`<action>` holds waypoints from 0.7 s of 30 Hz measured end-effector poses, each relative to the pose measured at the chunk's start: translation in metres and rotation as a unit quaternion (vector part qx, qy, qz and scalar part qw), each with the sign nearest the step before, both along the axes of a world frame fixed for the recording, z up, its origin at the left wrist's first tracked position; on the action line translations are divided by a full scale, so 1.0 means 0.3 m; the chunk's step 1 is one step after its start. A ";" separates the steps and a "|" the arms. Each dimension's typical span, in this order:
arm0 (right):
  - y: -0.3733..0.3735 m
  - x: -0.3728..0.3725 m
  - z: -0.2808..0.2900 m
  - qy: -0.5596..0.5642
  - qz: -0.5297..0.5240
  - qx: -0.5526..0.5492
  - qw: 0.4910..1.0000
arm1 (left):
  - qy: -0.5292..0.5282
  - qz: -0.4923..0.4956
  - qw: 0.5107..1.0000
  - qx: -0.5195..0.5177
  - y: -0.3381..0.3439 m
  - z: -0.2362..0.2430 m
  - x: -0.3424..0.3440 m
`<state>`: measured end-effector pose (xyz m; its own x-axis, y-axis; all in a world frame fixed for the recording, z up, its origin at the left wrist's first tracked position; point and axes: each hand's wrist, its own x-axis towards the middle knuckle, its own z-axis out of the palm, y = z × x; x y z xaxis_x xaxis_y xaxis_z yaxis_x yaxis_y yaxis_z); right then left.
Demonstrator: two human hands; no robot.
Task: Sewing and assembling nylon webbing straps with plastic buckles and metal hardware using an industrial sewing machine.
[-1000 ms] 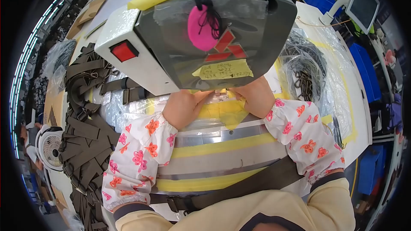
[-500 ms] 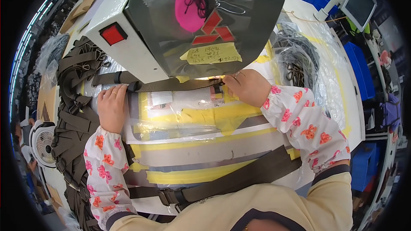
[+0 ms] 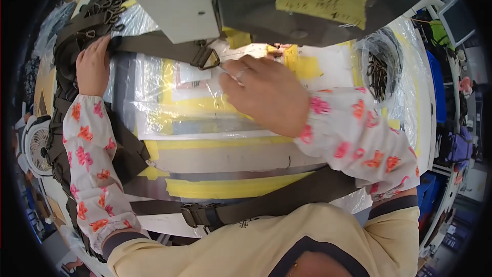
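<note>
A dark olive webbing strap (image 3: 154, 44) runs across the work area below the machine head. My left hand (image 3: 94, 71) is closed on its left part, beside a black loop, with the thumb hidden. At the strap's right end is a metal clip with a triangular ring (image 3: 210, 60). My right hand (image 3: 266, 91) pinches that end, fingertips at the ring; the part between the fingers is mostly hidden. Above stands a grey and white sewing machine (image 3: 246, 13) with a yellow handwritten label. Its light falls on the surface beside the right fingers.
A heap of dark straps (image 3: 69, 79) with metal hooks lies along the left. At the right, a clear bag (image 3: 378, 69) contains more metal hooks. Yellow tape (image 3: 230, 187) and plastic sheeting cover the table. Another buckled strap (image 3: 277, 197) crosses near my body. A white fan (image 3: 37, 146) stands left.
Both hands have shifted left with the strap, the right one much farther, bringing the metal clip out from under the machine's right side. The view has also moved nearer to the machine.
</note>
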<state>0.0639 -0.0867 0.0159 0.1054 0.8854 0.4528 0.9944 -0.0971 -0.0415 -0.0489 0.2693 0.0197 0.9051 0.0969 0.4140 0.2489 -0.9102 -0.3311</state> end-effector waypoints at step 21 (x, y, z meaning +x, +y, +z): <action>-0.539 0.053 0.136 0.352 -0.015 -0.080 0.933 | 0.319 -0.107 0.754 -0.564 -0.539 0.260 -0.179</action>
<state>0.0799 -0.2484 0.0568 0.3533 0.9271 0.1249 0.7229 -0.1859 -0.6654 -0.1027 0.1076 0.0979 0.9302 -0.1152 -0.3484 0.1731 -0.6995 0.6934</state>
